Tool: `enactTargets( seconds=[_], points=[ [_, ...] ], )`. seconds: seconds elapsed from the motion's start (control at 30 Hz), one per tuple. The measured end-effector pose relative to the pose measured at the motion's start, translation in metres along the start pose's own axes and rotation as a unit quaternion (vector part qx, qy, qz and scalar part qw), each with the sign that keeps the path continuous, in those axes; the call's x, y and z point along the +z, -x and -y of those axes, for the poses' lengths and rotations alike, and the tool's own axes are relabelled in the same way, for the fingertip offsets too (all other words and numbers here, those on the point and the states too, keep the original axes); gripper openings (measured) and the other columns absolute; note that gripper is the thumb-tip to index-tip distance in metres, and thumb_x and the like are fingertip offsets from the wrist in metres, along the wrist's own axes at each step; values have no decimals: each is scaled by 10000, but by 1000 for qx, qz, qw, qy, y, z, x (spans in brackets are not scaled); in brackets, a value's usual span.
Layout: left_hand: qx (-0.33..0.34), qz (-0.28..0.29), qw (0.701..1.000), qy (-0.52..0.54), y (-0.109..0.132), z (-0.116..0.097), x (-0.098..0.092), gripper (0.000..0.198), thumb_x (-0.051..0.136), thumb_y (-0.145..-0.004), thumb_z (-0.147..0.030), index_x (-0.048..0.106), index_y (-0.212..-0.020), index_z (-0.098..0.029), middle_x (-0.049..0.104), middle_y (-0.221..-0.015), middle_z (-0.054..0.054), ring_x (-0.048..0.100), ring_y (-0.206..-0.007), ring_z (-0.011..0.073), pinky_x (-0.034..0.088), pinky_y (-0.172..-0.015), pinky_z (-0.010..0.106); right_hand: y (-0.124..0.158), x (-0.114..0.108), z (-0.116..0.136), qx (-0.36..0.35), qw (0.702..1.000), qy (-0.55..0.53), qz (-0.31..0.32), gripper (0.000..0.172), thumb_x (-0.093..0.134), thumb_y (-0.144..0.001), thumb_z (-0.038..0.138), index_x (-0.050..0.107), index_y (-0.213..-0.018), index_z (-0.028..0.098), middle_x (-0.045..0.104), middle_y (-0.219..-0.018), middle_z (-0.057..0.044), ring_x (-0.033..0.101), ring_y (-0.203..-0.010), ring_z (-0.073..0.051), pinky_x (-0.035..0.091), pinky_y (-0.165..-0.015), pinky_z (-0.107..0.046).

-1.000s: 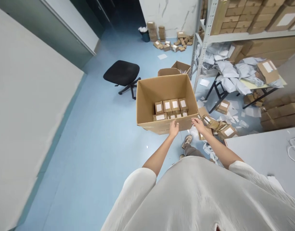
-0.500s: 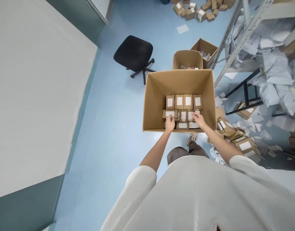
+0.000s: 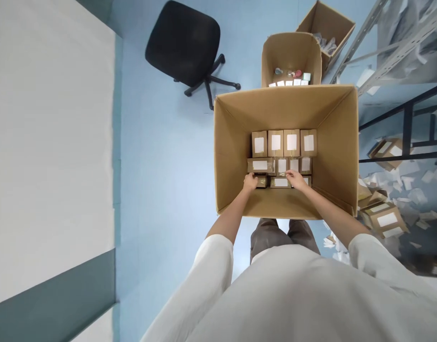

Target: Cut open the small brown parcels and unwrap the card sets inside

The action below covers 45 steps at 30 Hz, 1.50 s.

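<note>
A large open cardboard carton stands in front of me, with rows of small taped cardboard boxes inside, most bearing white labels. At the lower left of these rows, my left hand has its fingers curled against the end of a small cardboard box. Just above that hand lies a wider labelled box. My right hand reaches over the front row with its fingers stretched out, fingertips beside a middle-row box. It partly covers a labelled box underneath.
Behind the carton stand a smaller carton with small items and another open box. A black swivel chair is at the upper left. Metal shelving, loose boxes and paper scraps lie right; a white surface is left.
My view has moved closer over the carton. My left hand has shifted from the wider labelled box down to the front-row box below it. The right hand stays over the right-hand boxes, slightly lower.
</note>
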<state>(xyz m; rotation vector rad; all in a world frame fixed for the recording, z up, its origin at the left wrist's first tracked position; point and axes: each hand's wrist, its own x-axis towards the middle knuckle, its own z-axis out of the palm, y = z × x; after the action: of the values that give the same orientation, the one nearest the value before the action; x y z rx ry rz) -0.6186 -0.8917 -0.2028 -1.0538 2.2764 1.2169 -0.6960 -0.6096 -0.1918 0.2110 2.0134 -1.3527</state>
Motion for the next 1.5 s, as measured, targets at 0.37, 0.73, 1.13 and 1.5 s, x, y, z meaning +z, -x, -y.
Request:
enactTargets(
  seconds=[0.37, 0.73, 1.13, 1.5],
  points=[
    [-84, 45, 995, -2, -121, 88, 67, 447, 743, -883, -348, 730, -1290, -164, 675, -1469, 260, 572, -1497, 419, 382, -1298, 526, -111, 89, -98, 19, 994, 106, 33, 159, 709, -869, 233, 825, -977, 253, 815, -1134, -86, 719, -1176, -304, 523, -1158, -498],
    [-103, 37, 993, -44, -166, 155, 98, 547, 729, -886, -238, 654, -1425, -182, 640, -1540, 213, 548, -1524, 375, 398, -1299, 470, -171, 156, -151, -110, 877, 427, 188, 718, 603, -977, 255, 490, -1681, 174, 427, -1766, -174, 388, -1605, -426, 311, -1295, -616],
    [-83, 13, 991, -106, -138, 127, 105, 717, 741, -875, -215, 446, -1526, -161, 546, -1560, 255, 550, -1481, 375, 414, -1262, 475, -184, 145, -166, 11, 969, 248, -3, 456, 669, -864, 340, 732, -1291, 192, 661, -1385, -164, 636, -1279, -355, 484, -1212, -508],
    [-44, 45, 990, -130, -89, 41, 74, 500, 702, -921, -233, 551, -1397, -211, 660, -1447, 199, 657, -1351, 348, 497, -1130, 431, -133, 64, -114, 94, 980, 148, -94, 154, 695, -782, 394, 647, -842, 260, 750, -980, -39, 692, -1019, -275, 551, -1078, -480]
  ],
)
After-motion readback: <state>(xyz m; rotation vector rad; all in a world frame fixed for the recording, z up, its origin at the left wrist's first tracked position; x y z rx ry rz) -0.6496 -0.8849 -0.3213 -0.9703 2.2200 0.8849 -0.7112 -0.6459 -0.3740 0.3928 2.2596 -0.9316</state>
